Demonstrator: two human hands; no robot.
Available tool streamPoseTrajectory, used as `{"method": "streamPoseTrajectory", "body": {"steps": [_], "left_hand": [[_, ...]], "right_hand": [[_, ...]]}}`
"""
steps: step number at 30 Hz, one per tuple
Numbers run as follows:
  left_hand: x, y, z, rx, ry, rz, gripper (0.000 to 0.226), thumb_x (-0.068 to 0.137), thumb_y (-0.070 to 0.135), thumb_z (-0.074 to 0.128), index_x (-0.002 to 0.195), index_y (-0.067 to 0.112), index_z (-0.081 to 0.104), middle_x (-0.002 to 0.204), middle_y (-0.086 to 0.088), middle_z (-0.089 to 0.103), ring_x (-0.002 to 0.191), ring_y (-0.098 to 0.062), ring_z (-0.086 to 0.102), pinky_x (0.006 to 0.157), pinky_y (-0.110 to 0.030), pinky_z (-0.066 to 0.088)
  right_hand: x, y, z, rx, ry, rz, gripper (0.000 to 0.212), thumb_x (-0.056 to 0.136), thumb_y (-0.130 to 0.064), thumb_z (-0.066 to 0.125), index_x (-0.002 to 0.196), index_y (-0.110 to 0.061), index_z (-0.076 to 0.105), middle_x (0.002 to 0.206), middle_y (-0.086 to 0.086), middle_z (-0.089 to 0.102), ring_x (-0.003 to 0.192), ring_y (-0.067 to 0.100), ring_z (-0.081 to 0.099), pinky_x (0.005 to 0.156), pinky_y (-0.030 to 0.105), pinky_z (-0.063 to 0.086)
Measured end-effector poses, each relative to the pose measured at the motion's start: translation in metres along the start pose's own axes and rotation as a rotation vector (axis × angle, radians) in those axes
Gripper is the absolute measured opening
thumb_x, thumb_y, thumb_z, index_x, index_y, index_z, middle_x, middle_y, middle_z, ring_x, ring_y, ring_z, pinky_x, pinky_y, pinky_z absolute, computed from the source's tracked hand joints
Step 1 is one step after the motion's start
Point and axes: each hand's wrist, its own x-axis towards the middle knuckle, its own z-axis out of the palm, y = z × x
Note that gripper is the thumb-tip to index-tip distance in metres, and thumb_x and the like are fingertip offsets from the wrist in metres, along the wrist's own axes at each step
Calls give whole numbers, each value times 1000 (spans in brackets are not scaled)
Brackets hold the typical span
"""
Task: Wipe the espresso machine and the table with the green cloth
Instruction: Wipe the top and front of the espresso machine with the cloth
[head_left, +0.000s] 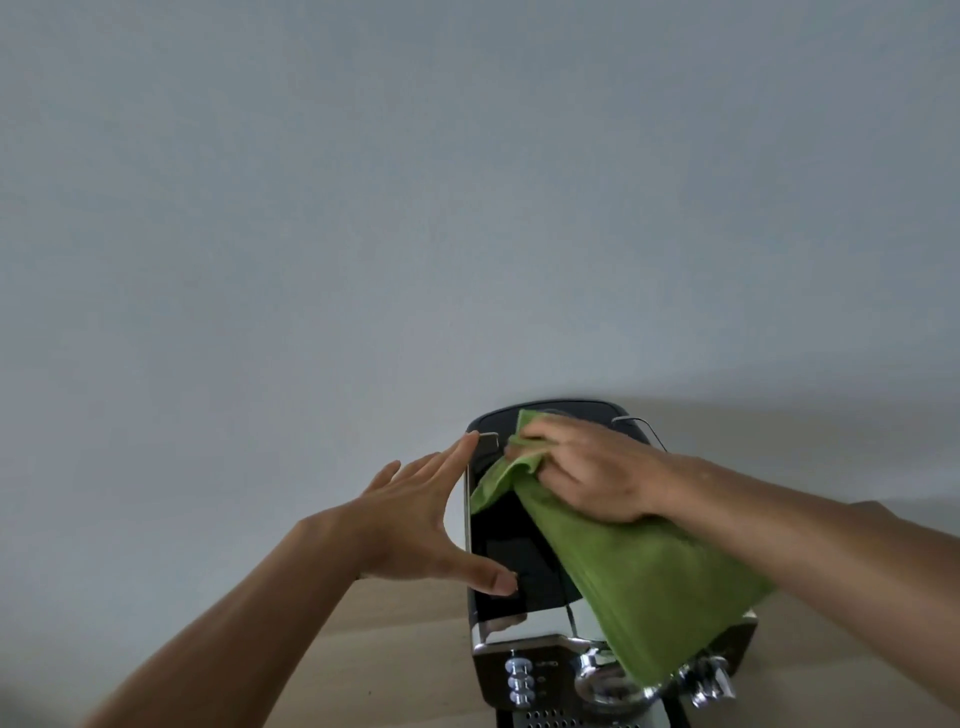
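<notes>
Head view, espresso machine (524, 566): it stood at the lower middle of the picture on a light wooden table (405, 649), with its back close to a plain grey wall (415, 208).
Direction of the machine: its front with the controls pointed toward the person, and its long axis ran from the person to the wall.
Top of the machine: black and glossy, with a chrome edge along the front.
Front of the machine: three round chrome buttons (518, 682) stood in a column at the left of the front, and a chrome group head was just right of them.
Writing: a small mark was beside the buttons, but it was too blurred to read.
Green cloth (639, 582): it lay over the right half of the machine top, and its long axis ran from the rear of the machine down over the front right edge, where it hung before the chrome parts.
Right hand (592, 473): it pressed on the rear part of the cloth, with the fingers curled and a fold of cloth bunched under them.
Left hand (415, 519): it was wide open and flat against the left side of the machine, holding nothing; the fingers pointed to the rear and the thumb lay on the black top.
Cable: a thin dark wire (647, 428) showed at the rear right corner of the machine.
</notes>
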Motion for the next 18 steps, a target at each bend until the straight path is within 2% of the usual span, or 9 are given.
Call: {"method": "streamPoseTrajectory", "body": {"steps": [2, 3, 5, 7, 10, 12, 14, 16, 18], "left_hand": [[0, -1, 1, -5, 2, 3, 136, 45, 90, 57, 142, 44, -27, 156, 22, -10, 144, -4, -9, 119, -38, -5], [0, -2, 1, -8, 3, 5, 136, 44, 91, 56, 142, 45, -27, 156, 22, -11, 144, -4, -9, 119, -39, -6], [0, -3, 2, -20, 5, 3, 137, 42, 92, 55, 142, 45, -27, 157, 22, -11, 144, -4, -9, 119, -39, -4], [-1, -2, 2, -24, 1, 2, 137, 42, 91, 56, 142, 46, -26, 157, 22, -7, 144, -7, -6, 119, -40, -2], [0, -4, 2, -20, 4, 9, 136, 43, 91, 58, 141, 47, -26, 157, 21, -6, 145, -9, -5, 119, -41, -1], [0, -5, 2, -26, 9, 15, 137, 43, 91, 58, 141, 47, -26, 158, 20, -7, 145, -8, -6, 119, -40, -2], [-1, -3, 1, -20, 10, 20, 137, 44, 89, 60, 142, 46, -26, 158, 20, -7, 145, -7, -6, 119, -38, -3], [-1, 0, -1, -4, -1, 4, 137, 44, 87, 59, 142, 44, -27, 158, 19, -6, 144, -6, -5, 118, -35, -3], [0, 2, -2, 5, -7, -5, 138, 43, 88, 57, 142, 43, -28, 158, 18, -7, 144, -5, -6, 118, -35, -5]], "right_hand": [[8, 5, -3, 35, 1, 132, 41, 97, -24, 32, 134, -18, 48, 144, -3, 39, 134, 11, 31, 111, 20, 16], [15, 3, -2, 15, -22, 153, 43, 97, -21, 33, 138, -18, 43, 148, -3, 35, 138, 9, 24, 110, 19, 11], [21, -2, 2, -34, -73, 111, 46, 96, -18, 35, 141, -17, 40, 151, -2, 31, 141, 9, 17, 111, 19, 6], [5, -3, -3, 34, -83, 47, 45, 93, -9, 38, 136, -18, 47, 148, -4, 37, 140, 7, 20, 110, 14, 5], [-28, -4, -14, 161, -107, 8, 50, 89, -1, 38, 130, -24, 54, 144, -10, 42, 137, -3, 19, 116, 20, 8], [-30, -16, -14, 86, -153, -62, 50, 91, -4, 38, 132, -28, 51, 146, -14, 38, 133, -10, 16, 115, 19, 4], [-13, -35, -7, 4, -217, -136, 48, 92, -10, 39, 135, -31, 47, 149, -16, 31, 135, -6, 16, 114, 25, 2], [6, -47, 1, -15, -240, -182, 47, 90, -15, 39, 133, -32, 49, 149, -15, 32, 138, 4, 22, 114, 34, 9], [9, -42, 4, 14, -176, -191, 49, 83, -17, 38, 127, -28, 56, 141, -8, 44, 131, 12, 36, 110, 33, 24]]}}
